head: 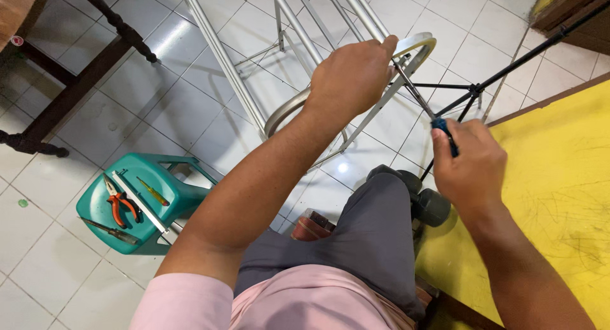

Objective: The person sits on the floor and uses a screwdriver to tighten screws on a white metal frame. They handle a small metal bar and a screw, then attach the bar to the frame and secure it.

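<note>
Left hand [348,76] grips the metal frame [416,50]; right hand [467,165] holds what looks like a screwdriver [422,101].

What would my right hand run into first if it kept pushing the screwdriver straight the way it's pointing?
Probably the metal frame by the left hand; the screwdriver in the right hand aims there, though depth is unclear.

The left hand [346,76] hides where the screwdriver [424,104] tip meets the metal frame [254,101], itself cut off at the top edge
</note>
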